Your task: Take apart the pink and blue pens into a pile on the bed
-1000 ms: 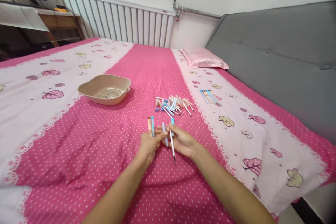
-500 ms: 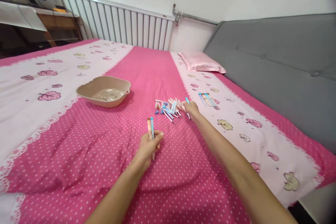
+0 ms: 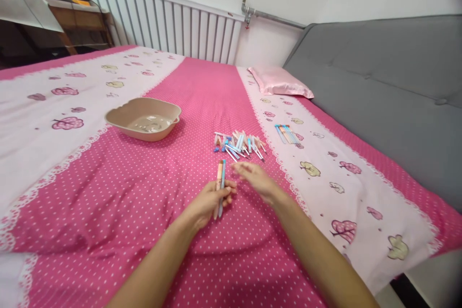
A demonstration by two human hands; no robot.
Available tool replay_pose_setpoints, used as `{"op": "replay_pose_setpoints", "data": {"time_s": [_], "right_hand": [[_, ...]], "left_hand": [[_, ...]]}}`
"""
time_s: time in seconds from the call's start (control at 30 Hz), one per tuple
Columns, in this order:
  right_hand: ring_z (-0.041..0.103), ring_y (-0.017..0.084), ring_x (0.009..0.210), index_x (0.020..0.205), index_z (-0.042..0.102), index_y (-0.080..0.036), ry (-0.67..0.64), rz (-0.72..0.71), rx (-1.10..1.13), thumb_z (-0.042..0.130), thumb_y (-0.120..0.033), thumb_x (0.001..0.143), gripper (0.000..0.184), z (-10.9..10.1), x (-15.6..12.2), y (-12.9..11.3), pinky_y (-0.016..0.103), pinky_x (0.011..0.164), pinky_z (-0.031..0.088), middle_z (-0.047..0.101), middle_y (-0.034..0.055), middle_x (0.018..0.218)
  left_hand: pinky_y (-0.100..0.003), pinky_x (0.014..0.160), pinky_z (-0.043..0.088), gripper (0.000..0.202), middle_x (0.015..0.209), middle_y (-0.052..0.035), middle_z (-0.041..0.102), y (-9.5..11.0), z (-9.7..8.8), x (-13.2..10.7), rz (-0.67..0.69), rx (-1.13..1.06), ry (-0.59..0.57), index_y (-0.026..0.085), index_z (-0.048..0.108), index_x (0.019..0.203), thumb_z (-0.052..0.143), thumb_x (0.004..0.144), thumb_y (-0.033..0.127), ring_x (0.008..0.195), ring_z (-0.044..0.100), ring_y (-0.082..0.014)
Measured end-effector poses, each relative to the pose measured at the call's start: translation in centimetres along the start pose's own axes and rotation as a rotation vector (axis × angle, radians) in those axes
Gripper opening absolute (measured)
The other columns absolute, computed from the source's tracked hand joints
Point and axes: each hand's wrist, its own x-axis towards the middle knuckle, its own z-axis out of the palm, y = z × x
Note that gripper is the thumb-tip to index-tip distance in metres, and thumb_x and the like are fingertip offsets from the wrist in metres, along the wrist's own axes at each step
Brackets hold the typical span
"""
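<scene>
My left hand (image 3: 212, 198) is closed around two slim pens (image 3: 219, 186), held upright side by side. One is peach with a brown top, the other light blue. Just right of their tops, my right hand (image 3: 255, 180) hovers with fingers stretched out and slightly blurred; I see nothing in it. Beyond both hands lies a loose pile of pen parts (image 3: 240, 144), with pale barrels, thin dark-tipped refills and blue caps mixed together. Several pens (image 3: 287, 134) lie in a neat row to the right of the pile.
A beige plastic basin (image 3: 144, 127) with small whitish pieces inside sits left of the pile on the pink dotted bedspread (image 3: 144, 192). Farther back are a pink pillow (image 3: 281, 82) and a white radiator (image 3: 173, 24). A grey padded headboard (image 3: 390, 72) borders the right side.
My right hand has drawn back from the pile towards my left hand, and its fingers have opened. My left hand has shifted slightly right with the two pens. A blue-topped piece now rests in the pile.
</scene>
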Motion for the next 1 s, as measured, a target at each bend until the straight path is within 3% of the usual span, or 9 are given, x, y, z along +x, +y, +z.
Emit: {"op": "replay_pose_setpoints", "data": {"time_s": [0.07, 0.13, 0.33, 0.43, 0.53, 0.63, 0.73, 0.9, 1.0], "right_hand": [[0.055, 0.010, 0.050, 0.077, 0.061, -0.015, -0.176, 0.024, 0.184, 0.064, -0.047, 0.068, 0.033, 2.0, -1.8, 0.4, 0.023, 0.049, 0.043, 0.063, 0.0016, 0.068], [0.051, 0.009, 0.040, 0.072, 0.059, -0.015, -0.215, 0.037, 0.290, 0.067, -0.047, 0.065, 0.034, 2.9, -2.4, 0.8, 0.022, 0.039, 0.038, 0.060, -0.0008, 0.059], [0.050, 0.004, 0.048, 0.066, 0.059, -0.014, 0.073, 0.105, 0.520, 0.077, -0.035, 0.057, 0.029, 0.7, -1.0, 1.8, 0.016, 0.046, 0.038, 0.057, -0.0043, 0.056], [0.044, 0.003, 0.044, 0.066, 0.060, -0.014, 0.108, 0.173, 0.551, 0.079, -0.034, 0.054, 0.030, -0.1, -0.8, 1.8, 0.014, 0.041, 0.032, 0.053, -0.0059, 0.051], [0.042, 0.003, 0.042, 0.065, 0.059, -0.014, 0.061, 0.205, 0.543, 0.078, -0.035, 0.055, 0.031, 0.1, -1.1, 1.8, 0.014, 0.040, 0.030, 0.052, -0.0058, 0.049], [0.042, 0.003, 0.041, 0.062, 0.056, -0.014, 0.037, 0.211, 0.523, 0.078, -0.038, 0.055, 0.033, 0.7, -1.5, 1.8, 0.015, 0.041, 0.030, 0.052, -0.0055, 0.047], [0.043, 0.004, 0.041, 0.061, 0.055, -0.014, 0.040, 0.194, 0.502, 0.078, -0.040, 0.053, 0.036, 1.3, -1.8, 1.7, 0.017, 0.043, 0.033, 0.052, -0.0057, 0.047], [0.049, 0.006, 0.047, 0.059, 0.056, -0.013, 0.082, 0.129, 0.399, 0.082, -0.035, 0.046, 0.036, 1.9, -2.2, 1.2, 0.019, 0.048, 0.035, 0.057, -0.0030, 0.051], [0.044, 0.004, 0.044, 0.054, 0.055, -0.013, 0.087, 0.131, 0.371, 0.082, -0.032, 0.045, 0.034, 1.6, -2.2, 1.0, 0.019, 0.046, 0.031, 0.055, -0.0038, 0.048]], "left_hand": [[-0.014, 0.043, 0.035, 0.003, 0.054, 0.0005, 0.056, 0.1, 0.3, -0.3, -0.030, 0.017, -0.030, 0.011, 0.059, 0.072, 0.057, 0.074, 0.009, 0.044, 0.047, -0.0046], [-0.014, 0.044, 0.036, 0.008, 0.052, -0.0005, 0.056, 0.2, 0.5, -0.5, -0.051, 0.030, -0.049, 0.011, 0.058, 0.067, 0.057, 0.075, 0.009, 0.044, 0.049, -0.0055], [-0.021, 0.071, 0.047, 0.010, 0.074, -0.0055, 0.064, 0.4, 0.6, -0.1, -0.030, -0.025, 0.033, 0.011, 0.065, 0.080, 0.055, 0.080, 0.012, 0.068, 0.061, -0.0101], [-0.017, 0.053, 0.042, 0.011, 0.059, -0.0002, 0.059, 0.1, 0.2, 0.3, 0.094, 0.066, 0.146, 0.011, 0.065, 0.077, 0.061, 0.077, 0.021, 0.051, 0.053, -0.0064], [-0.017, 0.038, 0.026, 0.023, 0.041, 0.0066, 0.044, -0.1, 0.2, 0.4, 0.104, 0.194, 0.141, 0.011, 0.066, 0.074, 0.069, 0.068, 0.034, 0.035, 0.034, -0.0034], [-0.019, 0.043, 0.032, 0.033, 0.047, 0.0024, 0.053, -0.3, 0.5, 0.2, 0.119, 0.244, 0.068, 0.011, 0.068, 0.074, 0.078, 0.054, 0.035, 0.042, 0.043, -0.0056], [-0.021, 0.050, 0.038, 0.035, 0.059, -0.0044, 0.062, -0.5, 0.7, 0.2, 0.177, 0.267, 0.098, 0.009, 0.067, 0.066, 0.083, 0.044, 0.030, 0.052, 0.052, -0.0094], [-0.020, 0.044, 0.034, 0.027, 0.050, -0.0012, 0.056, -0.7, 0.8, 0.1, 0.220, 0.287, 0.181, 0.009, 0.064, 0.057, 0.081, 0.046, 0.026, 0.044, 0.045, -0.0067], [-0.020, 0.042, 0.030, 0.023, 0.046, 0.0013, 0.051, -0.5, 0.7, -0.1, 0.198, 0.236, 0.143, 0.010, 0.062, 0.053, 0.079, 0.048, 0.024, 0.041, 0.040, -0.0055]]}}
